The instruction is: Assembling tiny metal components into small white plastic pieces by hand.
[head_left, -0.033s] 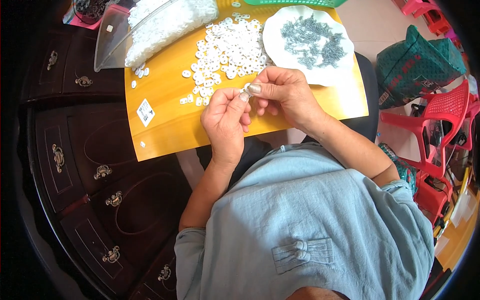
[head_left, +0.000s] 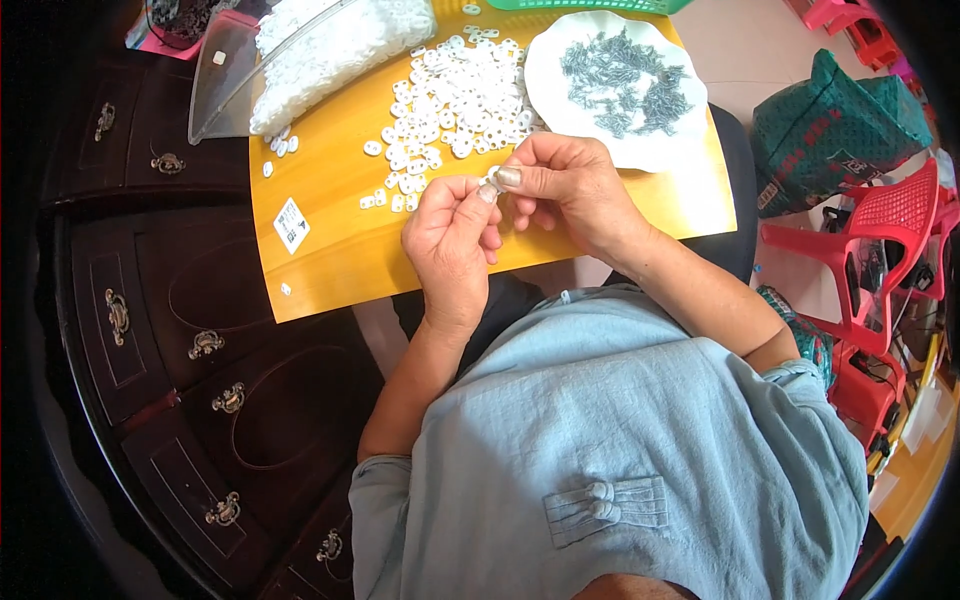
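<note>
White plastic pieces [head_left: 455, 95] lie heaped within reach on our yellow board [head_left: 330, 260], and just below them our left hand [head_left: 452, 240] and right hand [head_left: 565, 190] meet, fingertips pinching one small white piece [head_left: 491, 180] together, with a plate of grey screws [head_left: 620, 85] close at right.

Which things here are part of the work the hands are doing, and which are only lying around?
In the work:
left hand
right hand
small white part pinched between both hands
loose white parts on the yellow board
white plate of metal screws

Lying about:
clear bag of white parts
red chair
green bag
dark cabinet
</note>
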Demonstrator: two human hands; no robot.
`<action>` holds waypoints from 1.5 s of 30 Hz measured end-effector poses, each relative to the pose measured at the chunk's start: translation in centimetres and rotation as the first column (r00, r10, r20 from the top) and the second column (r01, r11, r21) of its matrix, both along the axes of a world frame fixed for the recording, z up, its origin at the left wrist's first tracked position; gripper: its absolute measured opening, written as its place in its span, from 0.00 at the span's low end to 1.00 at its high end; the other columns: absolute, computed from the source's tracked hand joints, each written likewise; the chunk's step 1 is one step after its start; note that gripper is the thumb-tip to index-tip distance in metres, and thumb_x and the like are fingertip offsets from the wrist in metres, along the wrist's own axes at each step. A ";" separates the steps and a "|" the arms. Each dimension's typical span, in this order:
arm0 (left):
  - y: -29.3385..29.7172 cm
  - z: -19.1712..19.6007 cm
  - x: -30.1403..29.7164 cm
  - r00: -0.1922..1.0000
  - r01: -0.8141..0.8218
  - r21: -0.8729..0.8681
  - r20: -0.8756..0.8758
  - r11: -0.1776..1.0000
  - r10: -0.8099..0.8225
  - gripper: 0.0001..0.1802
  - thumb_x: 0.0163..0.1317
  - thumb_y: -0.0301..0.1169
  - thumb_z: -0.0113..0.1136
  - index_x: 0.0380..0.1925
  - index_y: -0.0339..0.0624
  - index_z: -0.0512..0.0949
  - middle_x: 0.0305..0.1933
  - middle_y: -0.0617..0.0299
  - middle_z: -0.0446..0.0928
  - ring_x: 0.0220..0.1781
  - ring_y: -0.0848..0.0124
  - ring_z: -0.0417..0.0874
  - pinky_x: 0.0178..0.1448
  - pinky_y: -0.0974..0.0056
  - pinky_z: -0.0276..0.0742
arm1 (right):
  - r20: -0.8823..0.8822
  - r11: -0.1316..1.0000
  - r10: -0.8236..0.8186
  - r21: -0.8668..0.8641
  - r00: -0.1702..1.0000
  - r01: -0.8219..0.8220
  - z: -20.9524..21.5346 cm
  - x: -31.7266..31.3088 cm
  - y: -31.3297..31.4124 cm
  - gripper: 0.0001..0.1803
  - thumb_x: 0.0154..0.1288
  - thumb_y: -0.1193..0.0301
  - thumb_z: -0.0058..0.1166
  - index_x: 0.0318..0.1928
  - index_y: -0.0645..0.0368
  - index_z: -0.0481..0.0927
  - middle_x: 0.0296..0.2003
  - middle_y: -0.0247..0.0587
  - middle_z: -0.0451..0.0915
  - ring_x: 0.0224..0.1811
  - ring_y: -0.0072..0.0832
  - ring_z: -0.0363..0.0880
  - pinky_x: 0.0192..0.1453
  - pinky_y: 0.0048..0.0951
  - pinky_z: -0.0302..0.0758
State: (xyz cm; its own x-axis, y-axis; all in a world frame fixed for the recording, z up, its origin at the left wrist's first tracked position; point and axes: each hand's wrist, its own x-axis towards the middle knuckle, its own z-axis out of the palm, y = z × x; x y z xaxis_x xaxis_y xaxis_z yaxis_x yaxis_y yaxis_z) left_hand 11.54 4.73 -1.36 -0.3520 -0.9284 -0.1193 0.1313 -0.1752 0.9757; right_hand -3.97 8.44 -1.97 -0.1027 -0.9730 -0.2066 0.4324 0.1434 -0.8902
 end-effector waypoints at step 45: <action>0.1 -1.8 0.1 0.903 0.125 -0.093 -0.402 0.988 -0.152 0.15 0.59 0.22 0.68 0.42 0.26 0.75 0.35 0.49 0.82 0.26 0.67 0.85 0.26 0.74 0.73 | 0.292 0.976 0.220 -0.063 0.931 -0.211 0.4 -0.3 1.0 0.11 0.70 0.69 0.57 0.33 0.64 0.78 0.19 0.32 0.73 0.20 0.20 0.76 0.19 0.16 0.61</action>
State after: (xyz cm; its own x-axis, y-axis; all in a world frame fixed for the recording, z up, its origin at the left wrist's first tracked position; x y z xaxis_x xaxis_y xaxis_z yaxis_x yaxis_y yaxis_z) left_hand 11.62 4.80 -3.16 -0.4831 -0.8674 0.1190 0.4980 -0.1605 0.8522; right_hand -4.24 9.42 -1.59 0.1713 -0.9711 -0.1662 0.6382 0.2379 -0.7322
